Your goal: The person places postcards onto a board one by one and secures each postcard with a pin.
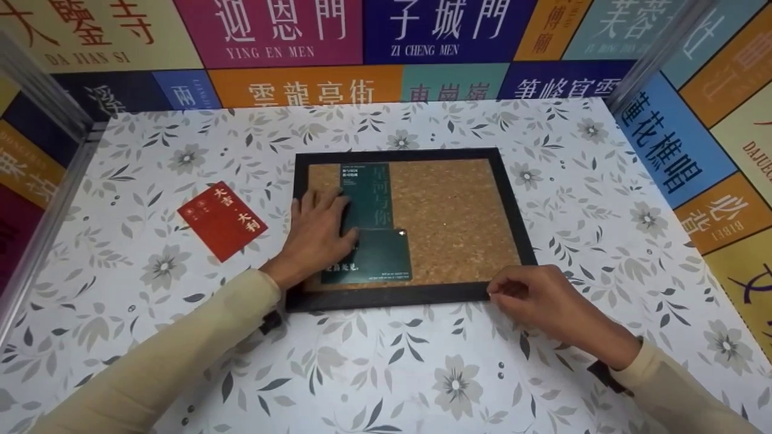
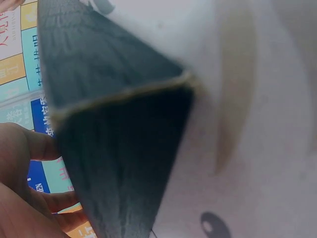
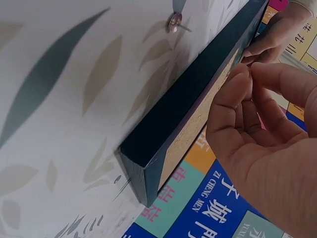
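A black-framed cork board (image 1: 458,223) lies on the table. Two dark green printed cards overlap at its left: an upright card (image 1: 365,193) and a wide card (image 1: 380,256) with a small shiny spot near its upper right corner. My left hand (image 1: 316,235) rests on these cards with fingers extended, its wrist crossing the frame's left side. At the lower right corner of the frame is my right hand (image 1: 537,295), fingers curled. In the right wrist view its thumb and forefinger tips (image 3: 240,74) meet; anything tiny between them is hidden.
Left of the board lies a red card (image 1: 222,221) with gold characters. A pushpin (image 3: 174,23) sits on the table beside the frame's near side in the right wrist view. Colourful panels with Chinese characters (image 1: 313,84) enclose the flower-patterned table (image 1: 452,386).
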The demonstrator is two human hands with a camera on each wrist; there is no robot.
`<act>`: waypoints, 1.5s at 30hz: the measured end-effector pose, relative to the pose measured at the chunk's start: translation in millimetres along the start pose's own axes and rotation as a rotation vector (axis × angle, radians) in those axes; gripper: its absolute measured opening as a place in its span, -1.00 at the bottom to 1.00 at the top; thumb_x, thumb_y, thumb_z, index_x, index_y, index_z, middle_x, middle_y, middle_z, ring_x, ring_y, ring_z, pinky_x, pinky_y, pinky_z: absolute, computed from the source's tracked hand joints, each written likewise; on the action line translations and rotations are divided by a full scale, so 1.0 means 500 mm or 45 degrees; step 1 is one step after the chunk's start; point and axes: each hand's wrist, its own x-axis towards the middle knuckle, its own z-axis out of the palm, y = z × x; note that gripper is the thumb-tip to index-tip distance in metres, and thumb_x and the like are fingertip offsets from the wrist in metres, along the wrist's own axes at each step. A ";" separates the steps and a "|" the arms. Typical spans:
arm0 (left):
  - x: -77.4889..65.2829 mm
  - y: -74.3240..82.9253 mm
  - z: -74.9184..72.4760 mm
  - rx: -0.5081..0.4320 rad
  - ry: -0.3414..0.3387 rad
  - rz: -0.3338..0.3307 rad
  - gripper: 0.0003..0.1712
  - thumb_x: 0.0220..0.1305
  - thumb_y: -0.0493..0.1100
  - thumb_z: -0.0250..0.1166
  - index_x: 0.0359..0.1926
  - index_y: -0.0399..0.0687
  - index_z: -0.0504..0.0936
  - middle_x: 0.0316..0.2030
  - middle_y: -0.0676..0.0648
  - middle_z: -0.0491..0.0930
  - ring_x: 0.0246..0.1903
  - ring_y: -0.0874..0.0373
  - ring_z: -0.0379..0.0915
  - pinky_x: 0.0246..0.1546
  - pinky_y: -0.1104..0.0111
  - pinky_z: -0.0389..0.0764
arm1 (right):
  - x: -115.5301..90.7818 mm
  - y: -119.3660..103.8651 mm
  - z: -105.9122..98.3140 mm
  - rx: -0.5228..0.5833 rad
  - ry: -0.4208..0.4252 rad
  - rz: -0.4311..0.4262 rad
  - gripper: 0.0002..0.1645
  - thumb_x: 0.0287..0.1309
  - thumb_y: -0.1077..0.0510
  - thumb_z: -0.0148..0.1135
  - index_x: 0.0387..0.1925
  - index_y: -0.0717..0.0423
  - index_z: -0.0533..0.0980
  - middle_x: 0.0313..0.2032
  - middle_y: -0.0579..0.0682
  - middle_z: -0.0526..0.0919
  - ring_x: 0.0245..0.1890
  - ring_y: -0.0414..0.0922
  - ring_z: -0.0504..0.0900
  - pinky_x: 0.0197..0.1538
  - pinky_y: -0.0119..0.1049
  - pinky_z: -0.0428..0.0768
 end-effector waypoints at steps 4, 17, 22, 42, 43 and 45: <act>0.001 0.002 0.000 0.006 -0.001 -0.010 -0.26 0.59 0.02 0.30 0.62 -0.20 0.40 0.68 -0.22 0.19 0.68 -0.38 -0.12 0.64 -0.38 -0.21 | 0.011 -0.002 0.005 0.023 0.026 -0.008 -0.84 0.25 0.40 0.52 -0.22 0.11 0.81 -0.25 -0.07 0.84 -0.30 -0.25 0.72 -0.21 -0.43 0.71; 0.003 -0.002 0.004 0.034 0.047 -0.009 -0.39 0.65 -0.08 0.25 0.58 -0.16 0.46 0.67 -0.20 0.25 0.68 -0.36 -0.08 0.63 -0.37 -0.11 | 0.036 0.000 0.018 0.042 0.076 -0.019 -0.84 0.25 0.42 0.54 -0.23 0.12 0.81 -0.26 -0.05 0.84 -0.26 -0.21 0.74 -0.20 -0.40 0.72; 0.002 -0.003 0.004 0.055 0.060 -0.005 -0.41 0.66 -0.09 0.24 0.58 -0.14 0.47 0.65 -0.18 0.27 0.66 -0.35 -0.03 0.62 -0.37 -0.08 | 0.047 -0.001 0.021 0.043 0.097 -0.014 -0.85 0.27 0.39 0.55 -0.24 0.10 0.82 -0.27 -0.10 0.82 -0.28 -0.23 0.73 -0.21 -0.43 0.69; 0.008 -0.003 0.004 0.106 0.105 0.033 -0.45 0.65 -0.10 0.27 0.52 -0.18 0.54 0.58 -0.18 0.39 0.55 -0.35 0.15 0.54 -0.33 0.12 | 0.076 -0.005 0.021 0.038 0.129 -0.005 -0.89 0.25 0.36 0.58 -0.27 0.11 0.81 -0.29 -0.11 0.83 -0.25 -0.21 0.73 -0.16 -0.46 0.67; 0.008 -0.003 0.004 0.107 0.105 0.032 -0.45 0.65 -0.10 0.27 0.52 -0.18 0.54 0.58 -0.18 0.39 0.56 -0.35 0.15 0.54 -0.33 0.13 | 0.079 -0.006 0.021 0.043 0.135 -0.007 -0.89 0.24 0.37 0.58 -0.27 0.13 0.81 -0.29 -0.09 0.83 -0.25 -0.20 0.74 -0.16 -0.45 0.68; 0.008 -0.003 0.005 0.109 0.102 0.032 -0.45 0.65 -0.09 0.27 0.52 -0.17 0.54 0.59 -0.18 0.38 0.57 -0.35 0.14 0.54 -0.33 0.12 | 0.085 -0.007 0.019 0.056 0.144 -0.009 -0.89 0.24 0.38 0.58 -0.26 0.14 0.81 -0.28 -0.06 0.84 -0.25 -0.19 0.75 -0.16 -0.43 0.70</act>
